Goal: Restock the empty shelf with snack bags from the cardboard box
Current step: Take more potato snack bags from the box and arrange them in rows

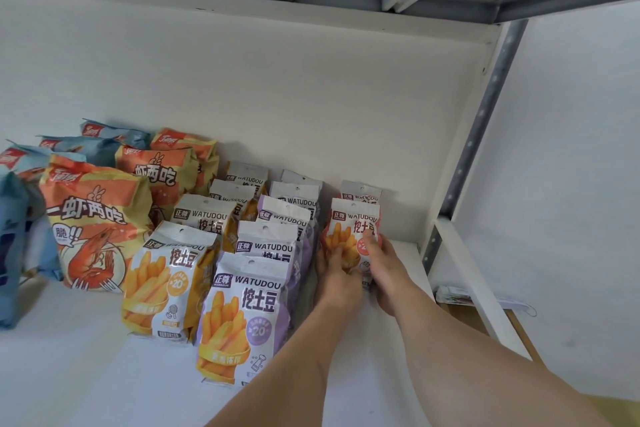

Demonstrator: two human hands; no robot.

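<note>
Both hands meet at centre right of the frame on one red WATUDOU bag [353, 224], which stands upright on the white shelf [86, 374]. The left hand [337, 276] grips its lower left side with curled fingers; the right hand [382, 265] clasps its lower right side. A second bag of this kind [362, 191] stands just behind. Left of these stand a purple row [242, 319] and a yellow row [162, 281]; shrimp snack bags [93, 225] occupy the left of the frame.
</note>
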